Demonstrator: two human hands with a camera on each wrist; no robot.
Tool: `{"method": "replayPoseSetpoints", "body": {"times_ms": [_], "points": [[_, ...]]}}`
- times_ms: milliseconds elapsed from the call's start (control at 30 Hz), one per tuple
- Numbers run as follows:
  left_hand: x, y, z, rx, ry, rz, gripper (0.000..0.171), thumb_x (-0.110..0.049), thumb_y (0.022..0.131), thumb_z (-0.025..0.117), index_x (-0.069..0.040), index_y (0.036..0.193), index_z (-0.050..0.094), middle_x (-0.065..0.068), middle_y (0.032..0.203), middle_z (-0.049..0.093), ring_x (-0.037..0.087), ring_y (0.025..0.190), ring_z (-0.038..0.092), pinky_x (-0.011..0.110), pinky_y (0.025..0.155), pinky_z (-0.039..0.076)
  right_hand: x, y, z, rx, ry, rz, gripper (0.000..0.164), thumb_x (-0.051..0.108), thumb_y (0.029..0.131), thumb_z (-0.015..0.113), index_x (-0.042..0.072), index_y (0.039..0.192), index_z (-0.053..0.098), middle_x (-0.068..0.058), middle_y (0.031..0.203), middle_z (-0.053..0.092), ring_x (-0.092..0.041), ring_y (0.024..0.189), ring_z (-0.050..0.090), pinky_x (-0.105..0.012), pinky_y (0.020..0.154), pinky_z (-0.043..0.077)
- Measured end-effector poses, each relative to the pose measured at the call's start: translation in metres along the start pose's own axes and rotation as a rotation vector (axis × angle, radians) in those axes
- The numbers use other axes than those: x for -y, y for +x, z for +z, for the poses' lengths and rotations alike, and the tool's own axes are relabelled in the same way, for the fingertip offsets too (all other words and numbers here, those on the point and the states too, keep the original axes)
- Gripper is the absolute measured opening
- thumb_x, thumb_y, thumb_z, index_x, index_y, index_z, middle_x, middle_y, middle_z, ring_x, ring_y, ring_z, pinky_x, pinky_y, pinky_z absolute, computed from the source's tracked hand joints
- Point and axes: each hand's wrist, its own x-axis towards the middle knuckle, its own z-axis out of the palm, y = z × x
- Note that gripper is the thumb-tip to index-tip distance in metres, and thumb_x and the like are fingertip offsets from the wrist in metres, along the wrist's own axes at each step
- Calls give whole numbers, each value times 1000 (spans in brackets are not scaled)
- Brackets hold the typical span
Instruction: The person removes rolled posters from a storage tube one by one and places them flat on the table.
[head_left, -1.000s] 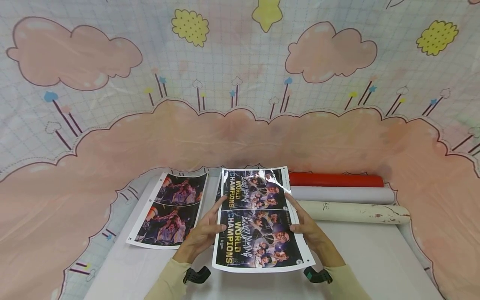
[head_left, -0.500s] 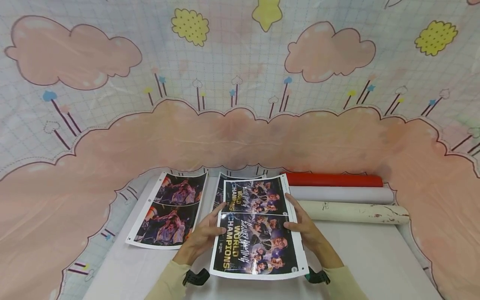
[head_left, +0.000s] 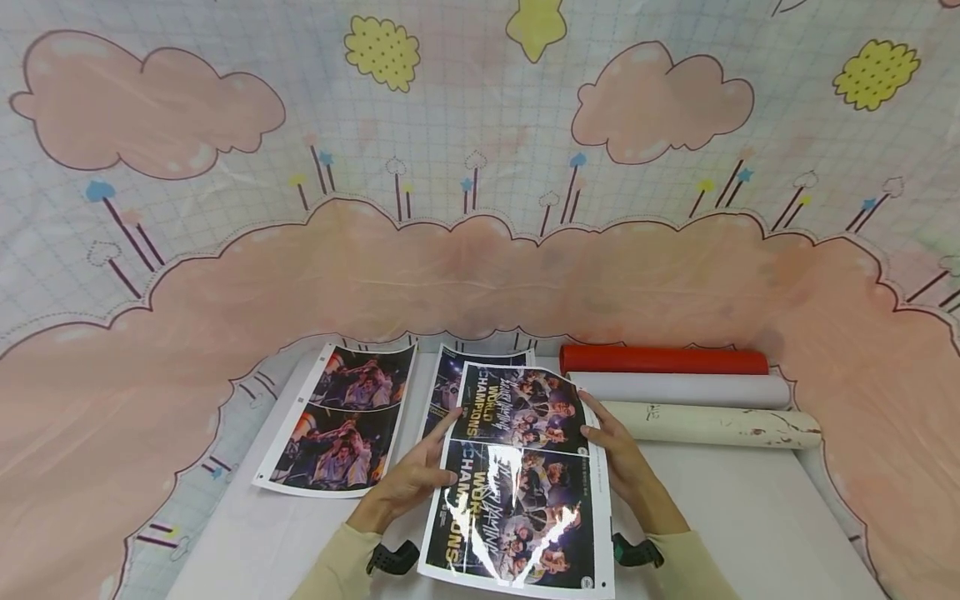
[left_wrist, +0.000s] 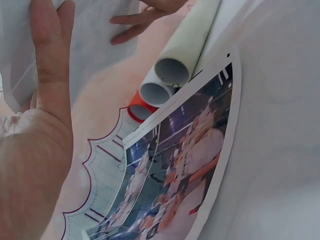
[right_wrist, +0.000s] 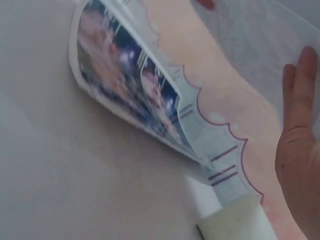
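Note:
A glossy poster sheet (head_left: 536, 475), printed twice with "WORLD CHAMPIONS" and a group of people, is held up above the table, strong glare across its lower half. My left hand (head_left: 405, 487) grips its left edge, thumb on the printed face and other fingers mostly behind. On the opposite edge my right hand (head_left: 626, 467) holds it the same way. Both wrist views show the sheet's pale back (left_wrist: 97, 45), with fingers of the left hand (left_wrist: 52, 90) and right hand (right_wrist: 298, 135) against it. Behind it, another printed sheet (head_left: 444, 387) lies on the table, partly covered.
To the left lies a print (head_left: 337, 425) with two stacked concert-like pictures. At the back right, a red roll (head_left: 663, 360), a white roll (head_left: 690, 389) and a cream roll (head_left: 720, 425) lie side by side on the white table (head_left: 735, 517). A cloud-patterned cloth (head_left: 480, 275) rises behind.
Both hands keep their hold while the poster sheet comes lower and nearer to me. Its glare has shifted to the lower half, and more of the print behind it shows.

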Motion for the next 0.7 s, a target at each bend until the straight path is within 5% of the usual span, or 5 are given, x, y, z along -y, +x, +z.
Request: {"method": "replayPoseSetpoints", "body": {"times_ms": [167, 433, 700], "points": [[3, 2, 3, -30, 1, -8, 108, 12, 84, 57, -25, 157, -13, 18, 163, 19, 17, 129, 54, 30, 104, 47, 2, -3, 3, 42, 95, -2, 68, 7, 105, 33, 29, 158, -3, 4, 146, 49, -18, 123, 61, -37, 98, 53], [1, 1, -2, -163, -42, -8, 106, 14, 84, 53, -31, 157, -10, 17, 164, 15, 18, 129, 55, 34, 104, 48, 1, -6, 5, 2, 26, -14, 69, 2, 103, 39, 30, 158, 7, 5, 146, 50, -18, 119, 63, -37, 93, 55], [0, 2, 1, -143, -108, 11, 105, 15, 87, 49, -30, 156, -15, 16, 165, 11, 17, 130, 54, 36, 104, 49, 3, -9, 10, -18, 65, 9, 67, 7, 106, 36, 35, 158, 4, 5, 143, 54, -22, 118, 65, -41, 92, 55]]}}
